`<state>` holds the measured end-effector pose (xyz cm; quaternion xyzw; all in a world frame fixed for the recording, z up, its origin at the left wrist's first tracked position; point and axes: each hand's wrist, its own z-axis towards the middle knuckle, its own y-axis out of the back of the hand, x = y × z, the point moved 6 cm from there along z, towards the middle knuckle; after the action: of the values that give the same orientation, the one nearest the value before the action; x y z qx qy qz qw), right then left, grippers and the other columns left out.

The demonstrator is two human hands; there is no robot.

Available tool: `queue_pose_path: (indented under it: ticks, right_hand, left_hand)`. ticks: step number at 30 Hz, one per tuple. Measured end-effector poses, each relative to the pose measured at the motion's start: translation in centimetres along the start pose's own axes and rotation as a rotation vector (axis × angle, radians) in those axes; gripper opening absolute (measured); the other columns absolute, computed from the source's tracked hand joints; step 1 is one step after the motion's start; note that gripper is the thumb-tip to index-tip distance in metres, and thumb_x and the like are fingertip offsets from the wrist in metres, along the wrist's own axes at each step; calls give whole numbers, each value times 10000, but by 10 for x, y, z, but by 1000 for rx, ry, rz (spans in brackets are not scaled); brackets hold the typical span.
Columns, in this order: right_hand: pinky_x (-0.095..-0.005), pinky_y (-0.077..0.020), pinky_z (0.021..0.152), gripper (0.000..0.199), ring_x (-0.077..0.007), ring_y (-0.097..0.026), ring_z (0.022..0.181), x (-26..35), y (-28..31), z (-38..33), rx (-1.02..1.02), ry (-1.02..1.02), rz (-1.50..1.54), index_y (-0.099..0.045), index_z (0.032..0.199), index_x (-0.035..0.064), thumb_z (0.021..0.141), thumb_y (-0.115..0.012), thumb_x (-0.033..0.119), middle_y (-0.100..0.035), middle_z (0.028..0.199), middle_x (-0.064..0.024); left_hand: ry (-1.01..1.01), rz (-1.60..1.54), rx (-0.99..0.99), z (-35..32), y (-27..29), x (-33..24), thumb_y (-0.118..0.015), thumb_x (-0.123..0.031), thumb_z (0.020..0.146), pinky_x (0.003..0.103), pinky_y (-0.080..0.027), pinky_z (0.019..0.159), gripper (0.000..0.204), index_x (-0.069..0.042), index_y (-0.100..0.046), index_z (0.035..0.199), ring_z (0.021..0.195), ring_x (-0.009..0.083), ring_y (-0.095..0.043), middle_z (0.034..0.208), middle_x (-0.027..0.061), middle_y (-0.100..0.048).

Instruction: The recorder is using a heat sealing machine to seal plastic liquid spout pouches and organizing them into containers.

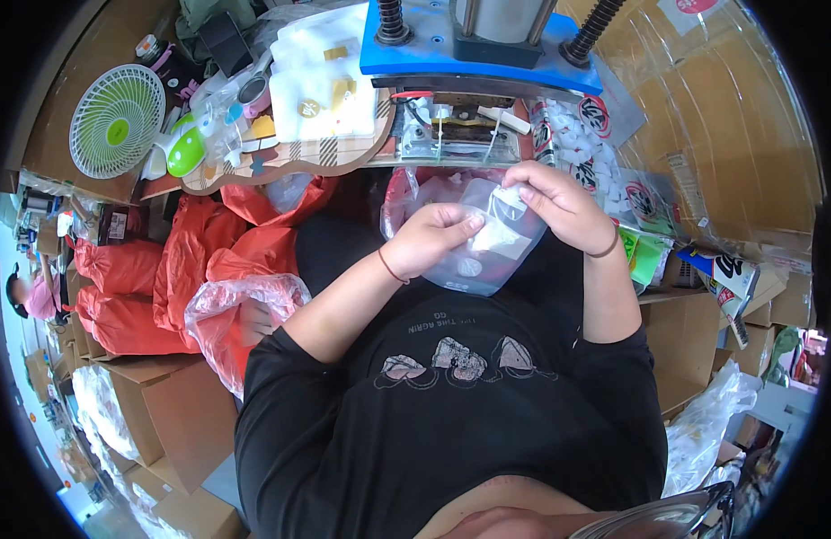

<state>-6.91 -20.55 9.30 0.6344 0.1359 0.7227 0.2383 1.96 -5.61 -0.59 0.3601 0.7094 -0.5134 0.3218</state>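
Close to my lap, both hands hold a small translucent white plastic pouch (503, 225) with a paler piece inside or behind it. My left hand (431, 239) is closed, thumb and fingers pinching the pouch's left side. With bent fingers, my right hand (559, 208) pinches its upper right corner, where a white bit shows. Below the pouch lies a translucent plastic tub or bag (474, 274), its exact form partly covered by my hands. A reddish bag-lined container (402, 193) stands just behind.
A press with a blue plate (483, 65) rises at the table's far side. Left of it are white sheets (321, 90) and a white-green fan (119, 126). Bagged white pieces (577, 139) sit at the right. Red bags (182, 269) and a cardboard box (177, 418) crowd my left.
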Motion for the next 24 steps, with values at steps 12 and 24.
queue_pose_path:
  ticks: [12,24]
  right_hand:
    - [-423,-430,967,321,-377,-541,1012,-63,42,-37,-197,-59,-906,-597,1159,26,957,-574,274,-582,1047,-166]
    - [-355,-456,865,209,-258,-582,1010,-63,63,-89,-76,-146,-432,-629,1091,24,909,-613,126,-613,1082,-122]
  left_hand:
    - [-43,-151,-139,51,57,-37,-664,5,876,329,-575,835,276,19,-654,1151,926,181,-700,1052,111,-704]
    - [-813,1400,-1066,-25,149,-112,-706,-253,911,374,-507,918,516,32,-511,1295,1052,314,-652,987,147,-686]
